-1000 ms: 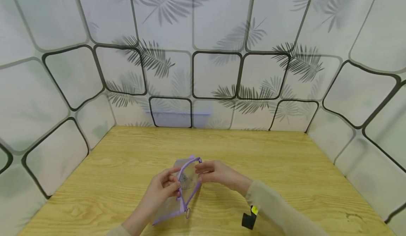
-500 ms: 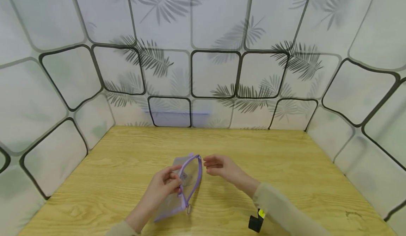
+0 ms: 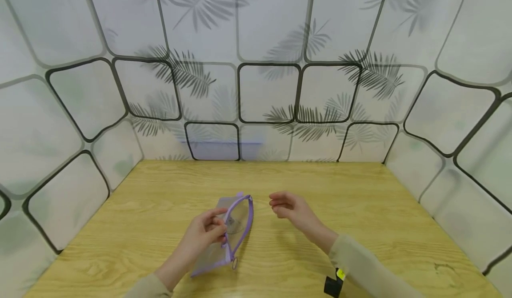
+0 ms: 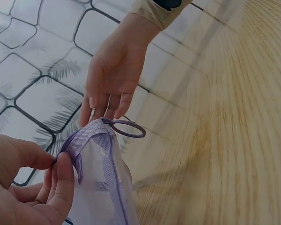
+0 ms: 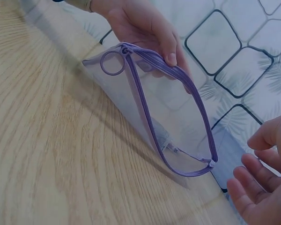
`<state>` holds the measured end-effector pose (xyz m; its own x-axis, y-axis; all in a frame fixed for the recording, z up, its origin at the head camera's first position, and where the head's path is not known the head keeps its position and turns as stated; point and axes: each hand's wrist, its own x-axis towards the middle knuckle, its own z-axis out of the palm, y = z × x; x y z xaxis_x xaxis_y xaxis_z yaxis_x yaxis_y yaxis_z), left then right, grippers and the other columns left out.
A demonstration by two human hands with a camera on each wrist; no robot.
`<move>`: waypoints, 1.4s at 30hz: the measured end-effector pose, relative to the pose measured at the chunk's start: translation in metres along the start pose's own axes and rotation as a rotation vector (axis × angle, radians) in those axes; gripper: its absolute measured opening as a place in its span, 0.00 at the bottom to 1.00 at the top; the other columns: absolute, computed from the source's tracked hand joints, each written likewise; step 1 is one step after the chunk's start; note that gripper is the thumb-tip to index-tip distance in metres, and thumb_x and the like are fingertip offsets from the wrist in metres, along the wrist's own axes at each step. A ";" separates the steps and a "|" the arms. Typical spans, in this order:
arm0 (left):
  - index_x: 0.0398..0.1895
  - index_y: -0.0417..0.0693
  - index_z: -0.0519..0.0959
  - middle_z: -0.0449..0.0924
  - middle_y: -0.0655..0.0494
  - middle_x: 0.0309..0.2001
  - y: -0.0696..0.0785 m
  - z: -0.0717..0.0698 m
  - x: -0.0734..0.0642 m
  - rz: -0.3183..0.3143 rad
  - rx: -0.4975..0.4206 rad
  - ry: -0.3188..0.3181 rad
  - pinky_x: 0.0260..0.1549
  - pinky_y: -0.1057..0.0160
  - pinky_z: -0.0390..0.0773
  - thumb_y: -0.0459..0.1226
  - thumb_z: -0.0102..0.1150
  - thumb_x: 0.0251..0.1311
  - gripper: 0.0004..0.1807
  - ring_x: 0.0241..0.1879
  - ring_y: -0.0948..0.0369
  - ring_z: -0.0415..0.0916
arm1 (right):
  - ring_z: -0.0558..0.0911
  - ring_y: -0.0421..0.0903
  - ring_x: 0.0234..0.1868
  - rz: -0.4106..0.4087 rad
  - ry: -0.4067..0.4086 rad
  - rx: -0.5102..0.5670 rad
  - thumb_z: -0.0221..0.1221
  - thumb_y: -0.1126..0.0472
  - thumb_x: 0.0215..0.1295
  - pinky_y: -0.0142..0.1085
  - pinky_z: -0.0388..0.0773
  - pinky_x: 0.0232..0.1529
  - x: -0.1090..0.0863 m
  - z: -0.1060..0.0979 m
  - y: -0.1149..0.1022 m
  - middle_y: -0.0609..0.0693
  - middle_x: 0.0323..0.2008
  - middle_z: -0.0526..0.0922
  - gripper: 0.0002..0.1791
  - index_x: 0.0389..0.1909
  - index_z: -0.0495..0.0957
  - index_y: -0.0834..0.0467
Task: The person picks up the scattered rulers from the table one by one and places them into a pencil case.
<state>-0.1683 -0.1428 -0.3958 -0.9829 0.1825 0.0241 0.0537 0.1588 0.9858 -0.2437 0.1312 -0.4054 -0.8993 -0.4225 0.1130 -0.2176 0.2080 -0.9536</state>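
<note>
A translucent zippered pouch [image 3: 211, 259] with purple edging stands tilted on the table, its mouth spread wide. My left hand [image 3: 198, 233] pinches the near side of the zipper rim between thumb and fingers. A ring zipper pull [image 4: 143, 133] hangs at one end of the zipper. Inside the pouch lies a small pale object [image 5: 162, 138] with a thin line or cord; its kind is unclear. My right hand [image 3: 295, 210] hovers to the right of the mouth, apart from the pouch, fingers loosely bent and holding nothing.
The wood-grain table [image 3: 380, 227] is bounded behind and at the sides by a patterned curtain [image 3: 268, 93] with leaf prints. A black piece with a yellow spot [image 3: 333, 286] shows beside the right sleeve.
My right hand has drawn back to the right, from the pouch's mouth to well away from it. The left hand keeps its pinch on the rim.
</note>
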 end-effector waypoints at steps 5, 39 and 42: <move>0.67 0.25 0.62 0.76 0.48 0.37 -0.004 0.003 0.002 0.036 0.044 -0.022 0.35 0.71 0.86 0.26 0.54 0.64 0.29 0.30 0.67 0.77 | 0.81 0.46 0.52 0.004 0.077 0.012 0.53 0.67 0.72 0.39 0.83 0.52 -0.006 0.000 -0.001 0.68 0.56 0.76 0.20 0.63 0.71 0.65; 0.60 0.18 0.68 0.76 0.47 0.32 -0.023 0.026 0.020 0.118 0.268 -0.068 0.22 0.70 0.84 0.23 0.58 0.55 0.28 0.25 0.63 0.77 | 0.81 0.34 0.45 -0.078 0.095 0.009 0.55 0.67 0.70 0.28 0.82 0.45 -0.027 -0.011 -0.007 0.69 0.53 0.77 0.20 0.61 0.72 0.67; 0.60 0.18 0.68 0.77 0.47 0.32 -0.025 0.028 0.022 0.136 0.298 -0.067 0.21 0.71 0.83 0.24 0.59 0.55 0.28 0.25 0.65 0.77 | 0.81 0.34 0.46 -0.097 0.088 -0.008 0.54 0.67 0.71 0.28 0.82 0.45 -0.028 -0.013 -0.007 0.68 0.52 0.77 0.20 0.61 0.71 0.68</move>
<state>-0.1861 -0.1158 -0.4243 -0.9500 0.2833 0.1314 0.2424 0.4039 0.8821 -0.2220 0.1533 -0.3978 -0.9036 -0.3621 0.2289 -0.3076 0.1767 -0.9349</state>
